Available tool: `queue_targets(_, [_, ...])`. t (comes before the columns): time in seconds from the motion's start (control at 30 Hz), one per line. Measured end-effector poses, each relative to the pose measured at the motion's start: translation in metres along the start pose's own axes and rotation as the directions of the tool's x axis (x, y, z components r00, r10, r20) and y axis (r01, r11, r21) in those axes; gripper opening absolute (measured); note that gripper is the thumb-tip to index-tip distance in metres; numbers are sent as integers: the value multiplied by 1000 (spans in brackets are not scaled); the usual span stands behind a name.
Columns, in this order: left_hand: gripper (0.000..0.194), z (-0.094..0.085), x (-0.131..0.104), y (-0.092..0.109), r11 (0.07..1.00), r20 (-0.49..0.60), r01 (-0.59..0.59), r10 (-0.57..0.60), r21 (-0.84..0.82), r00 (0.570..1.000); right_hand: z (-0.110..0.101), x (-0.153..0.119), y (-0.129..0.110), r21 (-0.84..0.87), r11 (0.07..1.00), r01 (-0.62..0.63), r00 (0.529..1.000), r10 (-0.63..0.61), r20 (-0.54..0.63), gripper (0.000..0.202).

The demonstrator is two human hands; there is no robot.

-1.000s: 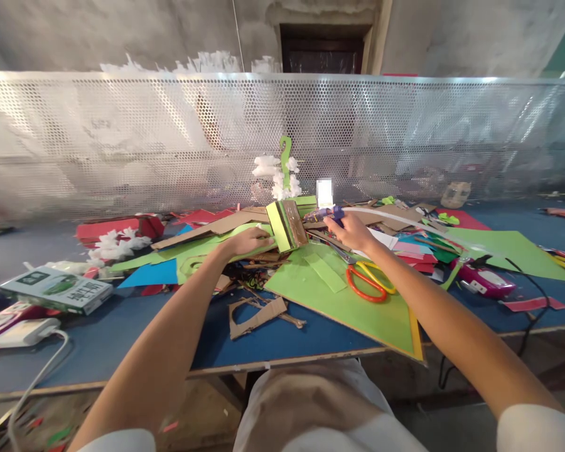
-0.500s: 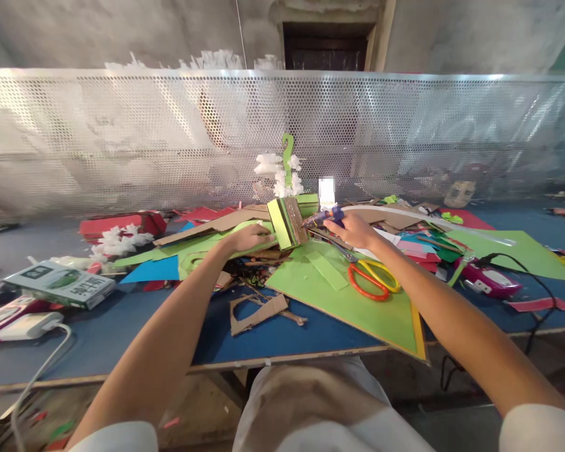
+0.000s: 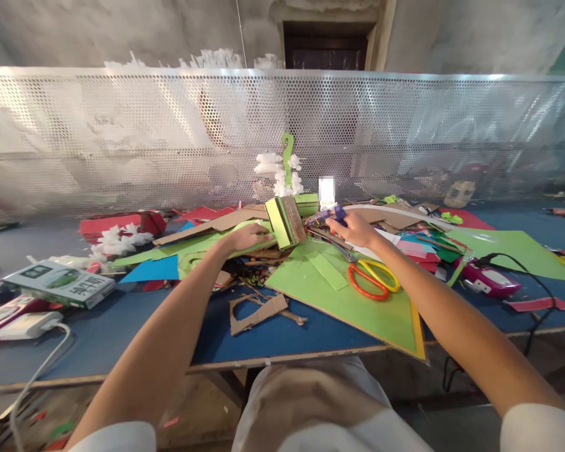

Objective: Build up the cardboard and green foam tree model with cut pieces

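Observation:
My left hand is closed on a green cardboard piece, a box-like shape whose brown corrugated side faces right. In my right hand is a purple glue gun, its nozzle pointing left at that brown side, very close to it; whether it touches is too small to tell. A large green sheet lies on the table below, with a narrow green strip on it. Scissors with orange and yellow handles rest on the sheet, just left of my right forearm.
On the blue table, a cut cardboard frame lies near the front edge. A green-white box and a white plug are at left, a magenta power strip at right. A perforated metal panel stands behind.
My right hand and the glue gun have shifted very slightly to the right. The green piece in my left hand has moved a little to the left.

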State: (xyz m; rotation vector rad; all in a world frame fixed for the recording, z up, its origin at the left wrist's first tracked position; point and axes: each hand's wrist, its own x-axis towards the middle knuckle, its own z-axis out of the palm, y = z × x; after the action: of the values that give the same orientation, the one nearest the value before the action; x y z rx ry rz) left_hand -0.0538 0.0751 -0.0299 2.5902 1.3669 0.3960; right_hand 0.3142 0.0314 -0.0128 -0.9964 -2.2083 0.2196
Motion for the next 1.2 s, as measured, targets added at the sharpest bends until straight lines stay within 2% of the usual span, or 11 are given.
queue_targets(0.17, [56, 1, -1, 0, 1000, -16, 20, -20, 15, 1000, 6, 0, -4, -99, 995, 9, 994, -20, -108, 53])
queue_targets(0.3, [57, 1, -1, 1, 999, -16, 40, -40, 21, 999, 5, -2, -5, -93, 993, 77, 997, -75, 24, 50])
queue_targets(0.37, [57, 1, -1, 2, 999, -22, 44, -44, 0, 999, 3, -1, -4, -103, 991, 81, 996, -76, 55, 49])
queue_targets(0.53, [59, 0, -3, 4, 999, -20, 30, -31, -40, 999, 2, 0, 3, -153, 988, -16, 997, 3, -83, 54])
queue_targets(0.7, [57, 0, -3, 5, 998, -39, 48, -49, -38, 998, 2, 0, 1, -102, 993, 57, 998, -57, 5, 52])
queue_targets(0.93, [54, 0, -3, 3, 995, -69, 50, -55, -85, 996, 0, -3, 2, 80, 997, 4, 999, -1, -45, 53])
queue_targets(1.1, [53, -4, -3, 4, 997, -82, 39, -45, -71, 996, -1, -2, -1, 27, 999, 28, 999, -27, -31, 52])
queue_targets(1.2, [54, -6, -4, 8, 996, -67, 50, -55, -75, 996, 0, 0, -3, -47, 999, 19, 996, -22, -83, 53])
